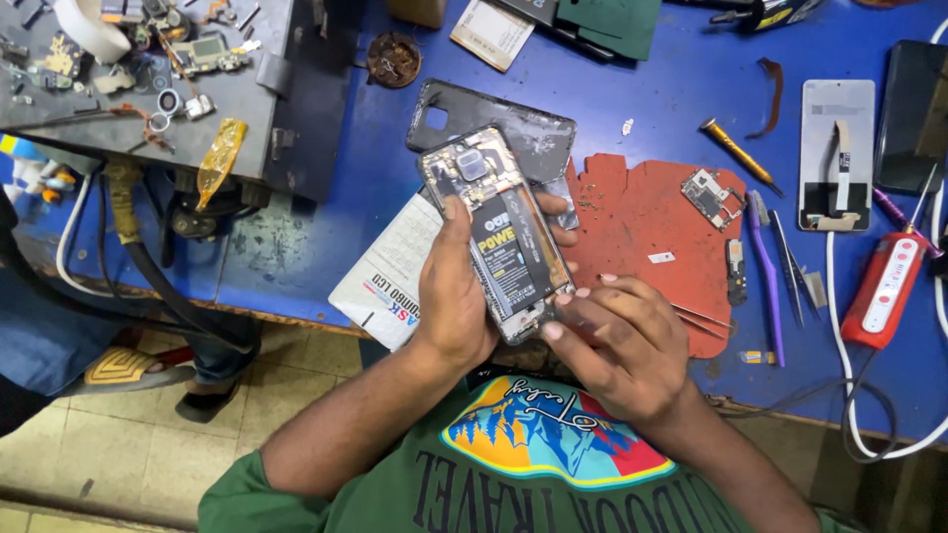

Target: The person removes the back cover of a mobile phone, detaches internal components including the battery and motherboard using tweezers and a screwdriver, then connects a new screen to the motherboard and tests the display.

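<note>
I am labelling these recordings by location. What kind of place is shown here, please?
Most likely a phone repair bench. The left hand holds an opened phone while the right hand works at its lower end. A loose circuit board lies on a red mat, with tweezers nearby.

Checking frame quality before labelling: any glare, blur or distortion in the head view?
Head view: sharp at centre, the opened phone and both hands, left hand, right hand, crisp; mild glare on the blue bench; soft shadows; wide-angle bending at the edges; floor dimmer.
</note>
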